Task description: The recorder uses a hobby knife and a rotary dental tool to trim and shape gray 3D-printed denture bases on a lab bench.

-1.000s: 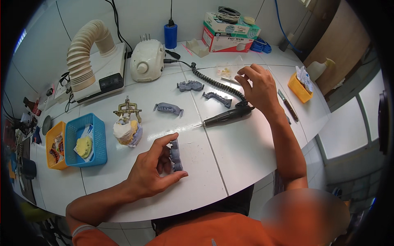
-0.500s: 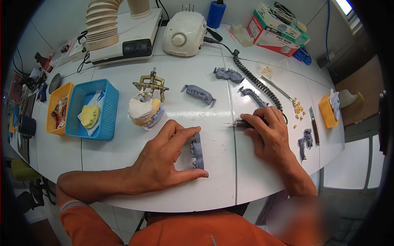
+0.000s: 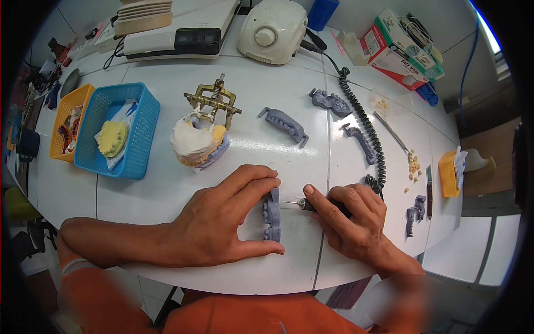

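My left hand (image 3: 214, 217) grips a grey dental model (image 3: 271, 217) on edge, fingertips at its far end and thumb at its near end. Its row of teeth faces my left palm. In my right hand (image 3: 353, 222) is a dark rotary handpiece (image 3: 305, 205), held like a pen, its thin bur pointing left. The bur's tip is right beside the model's smooth right side; whether it touches, I cannot tell. My right fingers hide much of the handpiece's body.
Beyond my left hand stands a brass articulator (image 3: 214, 100) with a white plaster model (image 3: 189, 139). A blue basket (image 3: 146, 133) is farther left. A coiled cord (image 3: 364, 122) runs back toward a white control box (image 3: 272, 33). Tooth-like pieces (image 3: 413, 167) and a knife (image 3: 429, 192) lie right.
My right hand has brought the handpiece left, closing the gap between bur and model. My left hand keeps its grip on the model. The whole view has shifted and tilted slightly.
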{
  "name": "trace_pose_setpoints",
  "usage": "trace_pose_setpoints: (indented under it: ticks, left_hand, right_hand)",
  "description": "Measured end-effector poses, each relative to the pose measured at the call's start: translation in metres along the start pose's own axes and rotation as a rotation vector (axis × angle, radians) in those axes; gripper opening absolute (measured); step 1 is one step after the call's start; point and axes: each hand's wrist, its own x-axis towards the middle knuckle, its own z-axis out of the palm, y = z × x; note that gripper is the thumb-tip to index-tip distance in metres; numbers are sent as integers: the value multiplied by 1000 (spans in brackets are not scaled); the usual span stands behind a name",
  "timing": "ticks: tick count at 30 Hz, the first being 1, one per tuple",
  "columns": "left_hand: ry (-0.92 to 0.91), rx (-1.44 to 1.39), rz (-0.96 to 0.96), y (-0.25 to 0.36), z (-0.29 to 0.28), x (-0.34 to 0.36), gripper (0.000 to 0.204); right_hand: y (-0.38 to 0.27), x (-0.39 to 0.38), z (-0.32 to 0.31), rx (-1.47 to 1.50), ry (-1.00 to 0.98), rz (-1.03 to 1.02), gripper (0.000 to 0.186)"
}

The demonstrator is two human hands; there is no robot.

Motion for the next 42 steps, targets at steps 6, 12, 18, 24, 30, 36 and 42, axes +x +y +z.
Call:
trace_pose_setpoints:
  ticks: [6,12,18,24,30,36,42]
  left_hand:
    - [-9,1,9,1,-1,1,98]
    - [-12,-1,21,2,0,2,95]
    - [-18,4,21,3,0,2,94]
    - [-27,13,24,3,0,2,94]
    - [-46,1,10,3,-1,4,94]
    - [-52,9,3,3,-2,3,93]
    - [-63,16,6,4,-3,4,93]
  right_hand:
    - [0,1,0,-7,16,-25,51]
    - [1,-1,0,-1,21,-22,56]
    - [-2,2,-3,29,6,-25,62]
    - [-1,2,-3,24,2,-23,61]
    - [0,-2,-1,15,2,-34,60]
    - [1,-1,-2,25,3,-40,58]
    - [0,-1,-2,29,-3,-36,59]
